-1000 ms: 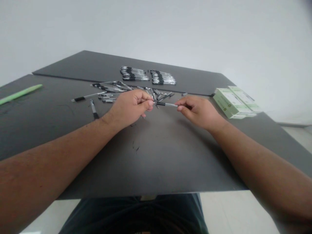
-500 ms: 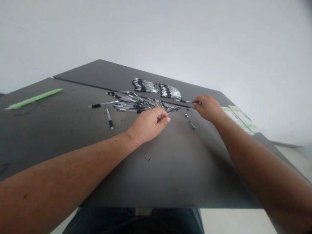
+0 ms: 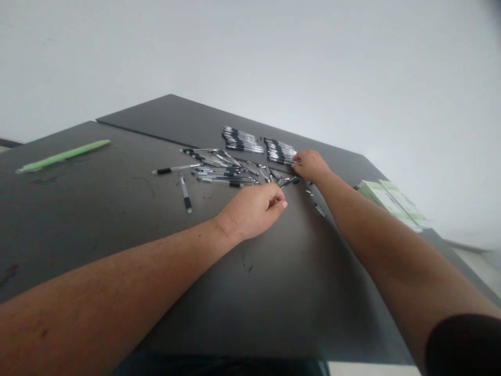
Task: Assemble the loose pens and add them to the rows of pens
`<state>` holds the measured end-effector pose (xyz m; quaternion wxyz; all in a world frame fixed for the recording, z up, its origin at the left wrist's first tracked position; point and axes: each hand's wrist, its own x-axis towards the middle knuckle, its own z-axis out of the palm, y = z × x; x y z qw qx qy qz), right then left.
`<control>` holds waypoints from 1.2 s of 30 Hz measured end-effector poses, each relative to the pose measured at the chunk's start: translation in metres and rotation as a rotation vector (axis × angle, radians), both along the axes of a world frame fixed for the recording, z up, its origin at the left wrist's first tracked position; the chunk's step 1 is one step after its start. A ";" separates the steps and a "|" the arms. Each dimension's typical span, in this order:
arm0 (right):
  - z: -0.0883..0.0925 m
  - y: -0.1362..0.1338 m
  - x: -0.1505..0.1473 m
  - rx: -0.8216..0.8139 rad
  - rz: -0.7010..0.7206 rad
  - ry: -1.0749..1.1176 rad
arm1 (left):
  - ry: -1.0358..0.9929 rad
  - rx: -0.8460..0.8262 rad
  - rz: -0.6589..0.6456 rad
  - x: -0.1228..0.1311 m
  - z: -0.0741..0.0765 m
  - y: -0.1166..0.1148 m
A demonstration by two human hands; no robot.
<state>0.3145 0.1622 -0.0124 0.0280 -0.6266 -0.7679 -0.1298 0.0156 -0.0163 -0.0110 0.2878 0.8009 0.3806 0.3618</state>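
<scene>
My left hand (image 3: pixel 259 210) rests low over the table in front of the loose pens, its thumb and fingers closed; whatever is between them is too small to make out. At the near edge of the right-hand row of pens (image 3: pixel 278 148), my right hand (image 3: pixel 311 166) pinches the end of a clear pen (image 3: pixel 287 162) with a black grip. Beside that row lies a second row of pens (image 3: pixel 241 141), side by side. A loose heap of pens (image 3: pixel 219 169) spreads between the rows and my left hand. One single pen (image 3: pixel 185 193) lies apart to the left.
A long light-green object (image 3: pixel 64 155) lies at the far left of the dark table (image 3: pixel 129 245). Small pen parts (image 3: pixel 319 210) lie near my right forearm. White-and-green boxes (image 3: pixel 391 201) are at the right edge. A pale wall stands behind.
My right hand has brought the pen leftward to the near edge of the right-hand row. My left hand stays closed in nearly the same place; the view has shifted slightly.
</scene>
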 end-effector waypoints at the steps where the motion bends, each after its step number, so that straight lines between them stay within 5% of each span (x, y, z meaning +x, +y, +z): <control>1: -0.001 0.002 -0.002 0.005 0.004 0.000 | 0.003 -0.003 -0.003 0.000 0.000 0.000; 12: -0.001 0.020 -0.033 -0.008 0.017 0.043 | 0.000 -0.027 -0.029 0.000 0.003 -0.002; 20: 0.006 0.006 -0.032 0.032 0.030 0.084 | 0.030 -0.016 -0.032 0.000 0.002 -0.001; 31: 0.046 -0.107 0.027 0.133 -0.120 0.299 | 0.061 0.062 -0.115 0.001 -0.001 -0.001; 36: 0.045 -0.147 0.056 0.175 -0.217 0.387 | 0.091 0.101 -0.114 0.001 0.000 -0.001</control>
